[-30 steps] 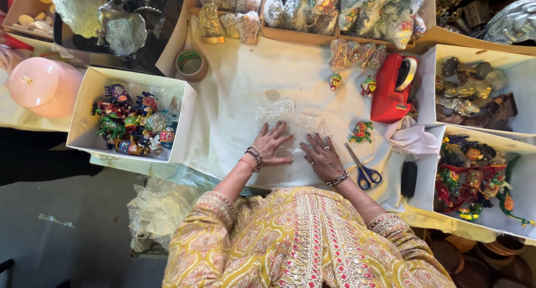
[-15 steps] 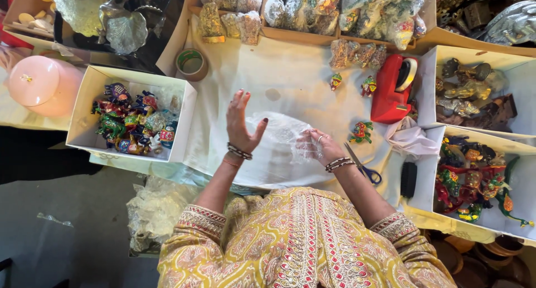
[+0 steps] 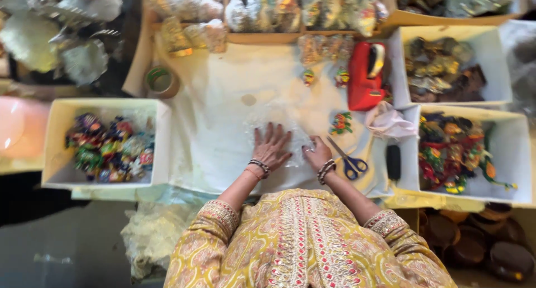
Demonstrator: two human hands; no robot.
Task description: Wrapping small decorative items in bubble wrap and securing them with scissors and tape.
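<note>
At the far left, a white cardboard box (image 3: 103, 143) holds a heap of small multicoloured ornaments. Just above its right corner, a roll of tape (image 3: 162, 82) lies flat on the edge of the white cloth (image 3: 218, 120) that covers the table.

Near the middle of the cloth lies a sheet of clear plastic film (image 3: 282, 129), thin and hard to trace at its edges. The left hand (image 3: 271, 147) rests palm down on this film, fingers spread and fully extended; it grips nothing. The right hand (image 3: 316, 155) sits just beside it, touching the film's right portion, with the fingers loosely curled; whether they pinch the film cannot be determined.

Immediately right of the right hand, blue-handled scissors (image 3: 347, 160) lie on the cloth, blades pointing up and left. A small colourful ornament (image 3: 340, 122) lies above the scissors. Further up stands a red tape dispenser (image 3: 365, 75).

At the right, two more white boxes hold decorations: the upper box (image 3: 449, 64) dark and gold pieces, the lower box (image 3: 466, 154) red, green and orange pieces.
</note>
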